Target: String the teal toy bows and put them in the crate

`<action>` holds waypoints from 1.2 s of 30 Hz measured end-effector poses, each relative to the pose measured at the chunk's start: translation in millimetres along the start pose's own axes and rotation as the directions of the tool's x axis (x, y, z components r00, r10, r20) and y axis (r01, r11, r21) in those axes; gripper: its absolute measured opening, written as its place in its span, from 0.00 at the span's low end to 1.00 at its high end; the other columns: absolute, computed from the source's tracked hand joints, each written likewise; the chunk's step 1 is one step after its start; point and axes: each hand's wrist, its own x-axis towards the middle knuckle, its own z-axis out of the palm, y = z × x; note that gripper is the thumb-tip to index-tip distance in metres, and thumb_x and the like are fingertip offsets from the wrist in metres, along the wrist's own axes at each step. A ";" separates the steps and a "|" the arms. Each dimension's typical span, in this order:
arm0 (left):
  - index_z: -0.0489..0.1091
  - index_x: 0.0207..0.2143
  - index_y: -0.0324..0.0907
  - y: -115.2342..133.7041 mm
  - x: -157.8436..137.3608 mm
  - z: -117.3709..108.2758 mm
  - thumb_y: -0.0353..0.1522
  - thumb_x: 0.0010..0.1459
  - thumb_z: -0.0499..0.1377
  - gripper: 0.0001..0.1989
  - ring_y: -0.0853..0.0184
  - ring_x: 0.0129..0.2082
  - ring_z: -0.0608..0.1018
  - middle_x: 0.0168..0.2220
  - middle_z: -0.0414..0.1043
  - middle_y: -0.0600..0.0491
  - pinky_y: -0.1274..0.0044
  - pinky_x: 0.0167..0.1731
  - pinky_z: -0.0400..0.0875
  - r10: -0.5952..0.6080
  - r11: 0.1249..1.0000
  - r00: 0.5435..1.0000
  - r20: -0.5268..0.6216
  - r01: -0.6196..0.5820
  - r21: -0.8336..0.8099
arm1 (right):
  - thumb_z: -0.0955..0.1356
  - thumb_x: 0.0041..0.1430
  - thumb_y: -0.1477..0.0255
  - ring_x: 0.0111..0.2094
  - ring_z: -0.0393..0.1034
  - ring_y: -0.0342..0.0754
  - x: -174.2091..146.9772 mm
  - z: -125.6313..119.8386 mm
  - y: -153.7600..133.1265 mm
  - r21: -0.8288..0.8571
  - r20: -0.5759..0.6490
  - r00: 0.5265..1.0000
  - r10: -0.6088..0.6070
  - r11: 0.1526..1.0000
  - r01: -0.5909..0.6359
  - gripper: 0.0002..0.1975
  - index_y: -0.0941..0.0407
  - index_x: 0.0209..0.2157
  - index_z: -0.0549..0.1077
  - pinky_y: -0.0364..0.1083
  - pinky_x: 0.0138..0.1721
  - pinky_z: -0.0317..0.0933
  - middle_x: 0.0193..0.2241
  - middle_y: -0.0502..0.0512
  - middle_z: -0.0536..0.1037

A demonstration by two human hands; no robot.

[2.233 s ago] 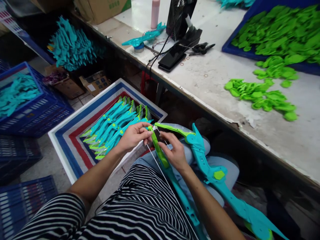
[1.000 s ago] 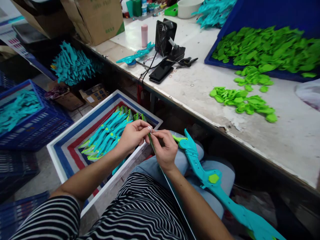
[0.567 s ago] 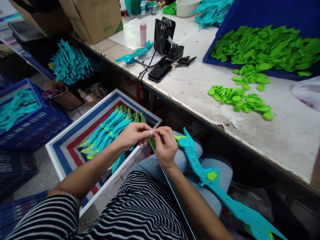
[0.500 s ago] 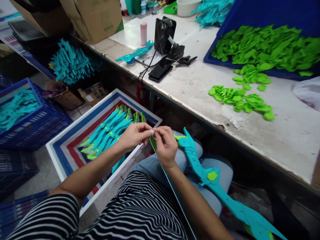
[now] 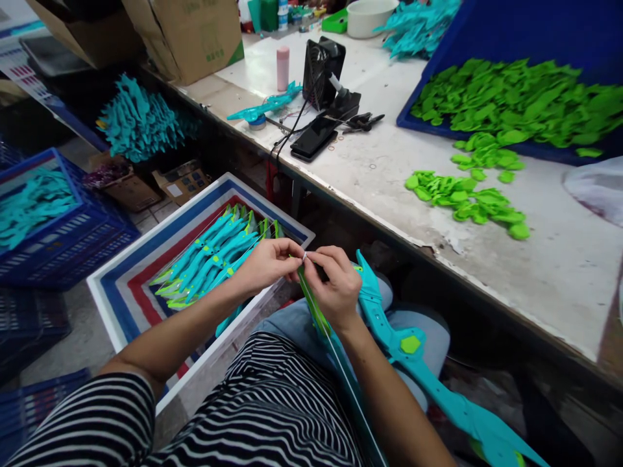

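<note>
- Bow (image 5: pixel 315 305): over the lap, its green tip under the hands, part of its body behind the right forearm.
- 0.5 s ago its green part was mostly covered; now a long strip shows below the fingers.
- String (image 5: pixel 341 363): also more in view than then, a white line down over the bow.
- Right hand (image 5: pixel 335 285): shifted rightward, now hiding most of bow 2's green tip; thumb and index pinch the string.
- Left hand (image 5: pixel 275 263): thumb and index pinch the string's white end, other fingers curled.
- Bow's long axis: slants from upper left to lower right; green tip points up-left, away from the body.
- Bow 2 (image 5: pixel 384 327): across the knees, slanting the same way.
</note>
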 end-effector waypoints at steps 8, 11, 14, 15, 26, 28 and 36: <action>0.73 0.25 0.40 -14.1 -8.9 -1.0 0.33 0.50 0.61 0.05 0.73 0.23 0.69 0.23 0.72 0.56 0.81 0.24 0.61 0.239 0.880 0.962 -0.129 -0.158 0.448 | 0.66 0.59 0.75 0.31 0.70 0.45 -8.5 3.6 -2.5 0.127 -0.002 0.996 0.094 0.988 -0.093 0.06 0.55 0.29 0.74 0.46 0.33 0.66 0.29 0.52 0.74; 0.76 0.26 0.41 -20.1 -18.3 -9.0 0.32 0.51 0.60 0.05 0.70 0.26 0.72 0.25 0.74 0.55 0.80 0.28 0.63 0.251 0.843 0.961 -0.119 -0.157 0.514 | 0.66 0.59 0.75 0.32 0.70 0.45 -17.8 7.3 0.0 0.173 0.061 0.995 0.079 0.981 -0.089 0.05 0.55 0.32 0.74 0.46 0.34 0.67 0.30 0.52 0.74; 0.78 0.28 0.43 -30.1 -29.6 -16.3 0.32 0.52 0.59 0.07 0.70 0.25 0.73 0.25 0.76 0.55 0.79 0.27 0.63 0.201 0.830 0.976 -0.086 -0.123 0.544 | 0.65 0.60 0.75 0.35 0.71 0.46 -29.8 12.8 4.7 0.162 0.147 0.989 -0.005 0.987 -0.020 0.07 0.54 0.35 0.75 0.47 0.37 0.68 0.33 0.54 0.75; 0.78 0.28 0.43 -33.6 -32.8 -17.5 0.33 0.52 0.59 0.08 0.70 0.25 0.73 0.24 0.76 0.55 0.79 0.26 0.63 0.180 0.832 0.980 -0.088 -0.104 0.544 | 0.64 0.60 0.75 0.36 0.71 0.47 -33.4 15.5 6.0 0.144 0.171 0.985 -0.038 0.989 0.013 0.07 0.54 0.35 0.75 0.48 0.37 0.68 0.33 0.55 0.75; 0.73 0.42 0.44 -66.5 -58.4 -25.1 0.39 0.57 0.57 0.14 0.66 0.38 0.75 0.41 0.74 0.49 0.79 0.29 0.71 0.158 0.987 0.900 -0.407 -0.146 0.060 | 0.65 0.61 0.69 0.41 0.69 0.54 -71.3 -48.3 35.6 -0.264 0.061 0.997 0.056 0.964 -0.038 0.10 0.55 0.43 0.72 0.55 0.45 0.64 0.38 0.59 0.75; 0.72 0.40 0.43 -92.4 -73.7 -25.7 0.39 0.59 0.55 0.11 0.67 0.35 0.76 0.37 0.73 0.50 0.78 0.28 0.71 0.167 0.985 0.849 -0.502 -0.121 0.124 | 0.67 0.59 0.64 0.45 0.67 0.60 -97.6 -84.8 55.7 -0.533 0.022 0.987 0.159 0.837 -0.123 0.16 0.57 0.46 0.72 0.61 0.45 0.63 0.42 0.66 0.73; 0.69 0.51 0.44 -159.9 -58.7 56.8 0.28 0.60 0.52 0.17 0.54 0.58 0.65 0.55 0.67 0.41 0.57 0.57 0.59 0.429 0.207 0.561 0.708 -0.824 0.527 | 0.68 0.50 0.74 0.49 0.67 0.62 -143.9 -132.9 83.7 -0.604 0.235 0.768 0.596 0.709 -0.365 0.23 0.58 0.50 0.69 0.60 0.48 0.63 0.46 0.67 0.72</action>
